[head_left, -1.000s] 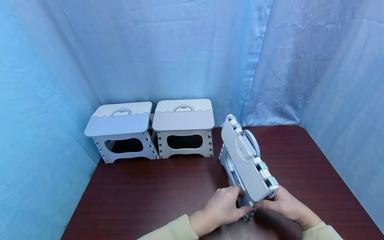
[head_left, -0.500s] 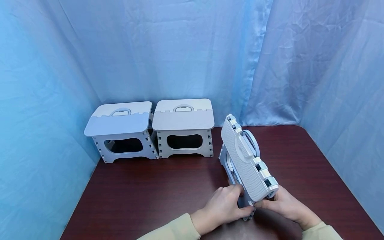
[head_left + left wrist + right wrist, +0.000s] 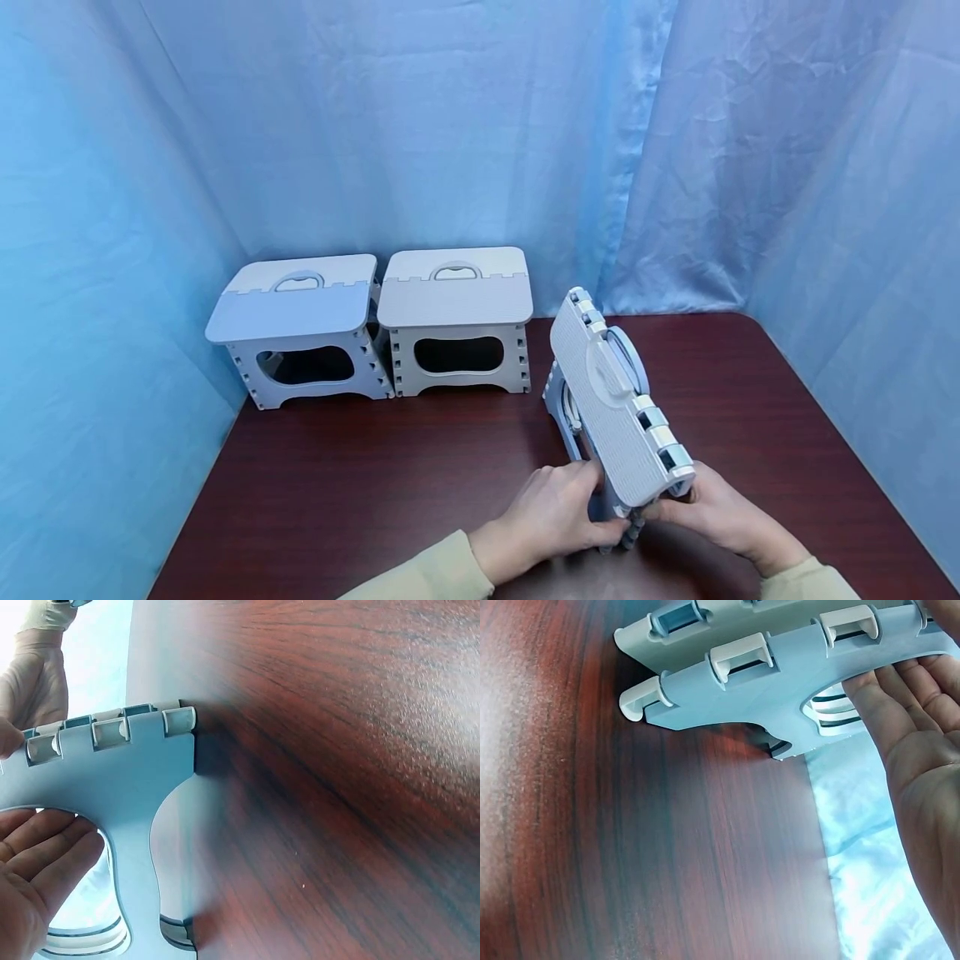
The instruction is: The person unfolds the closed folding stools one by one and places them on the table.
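A white and light-blue folding step stool (image 3: 618, 408) stands half folded on the table, its top folded into a narrow ridge and its carry handle (image 3: 628, 358) sticking up. My left hand (image 3: 558, 512) grips the near end of its left leg panel (image 3: 127, 780), fingers reaching through the cut-out and thumb on the hinged edge. On the other side, my right hand (image 3: 723, 517) grips the opposite leg panel (image 3: 772, 682), its fingers also in that panel's opening. In the head view the stool's top hides some right fingers. The two leg panels stand slightly apart at the near end.
Two unfolded step stools, a bluish one (image 3: 296, 300) and a whiter one (image 3: 455, 304), stand side by side at the back left of the dark red wood table (image 3: 360, 492). Light-blue curtains (image 3: 420, 125) hang behind and on both sides.
The leg panels have spread a little at the near end, with my left hand shifting slightly left. My right hand stays nearly in place. The head view has shifted slightly.
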Motion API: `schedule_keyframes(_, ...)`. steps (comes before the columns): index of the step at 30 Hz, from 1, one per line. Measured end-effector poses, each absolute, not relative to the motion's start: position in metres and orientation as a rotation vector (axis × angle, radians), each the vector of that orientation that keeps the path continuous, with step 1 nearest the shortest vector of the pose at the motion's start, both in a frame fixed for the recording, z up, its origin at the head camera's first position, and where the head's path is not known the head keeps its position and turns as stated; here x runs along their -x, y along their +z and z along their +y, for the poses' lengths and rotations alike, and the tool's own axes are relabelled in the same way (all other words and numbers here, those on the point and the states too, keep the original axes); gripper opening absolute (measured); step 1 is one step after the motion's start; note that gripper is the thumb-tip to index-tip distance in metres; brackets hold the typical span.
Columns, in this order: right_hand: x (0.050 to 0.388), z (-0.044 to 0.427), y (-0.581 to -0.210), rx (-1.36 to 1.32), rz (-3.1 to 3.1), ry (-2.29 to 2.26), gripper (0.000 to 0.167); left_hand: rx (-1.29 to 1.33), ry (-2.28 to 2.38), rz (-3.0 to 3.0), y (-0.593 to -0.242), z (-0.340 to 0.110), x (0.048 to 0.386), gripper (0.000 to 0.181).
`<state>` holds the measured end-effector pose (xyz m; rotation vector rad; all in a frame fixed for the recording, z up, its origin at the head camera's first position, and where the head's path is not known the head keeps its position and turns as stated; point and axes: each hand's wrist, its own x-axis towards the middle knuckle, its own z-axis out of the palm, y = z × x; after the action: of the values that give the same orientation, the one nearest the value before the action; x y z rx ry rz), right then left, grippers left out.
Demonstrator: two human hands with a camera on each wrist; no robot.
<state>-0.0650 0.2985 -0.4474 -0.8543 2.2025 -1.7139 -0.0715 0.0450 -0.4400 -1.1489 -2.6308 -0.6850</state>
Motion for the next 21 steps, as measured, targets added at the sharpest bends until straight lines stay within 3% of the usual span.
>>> schedule_keyframes(9, 0.065, 0.300, -0.447, 0.823, 2.221, -1.682, 0.050, 1.129, -0.643, -2.631, -0.437, 0.037, 0.069, 0.040)
schedule_keyframes(21, 0.063, 0.301, -0.444, 0.852, 2.272, -1.655, 0.056, 1.137, -0.622, -2.613, -0.438, 0.025, 0.069, 0.042)
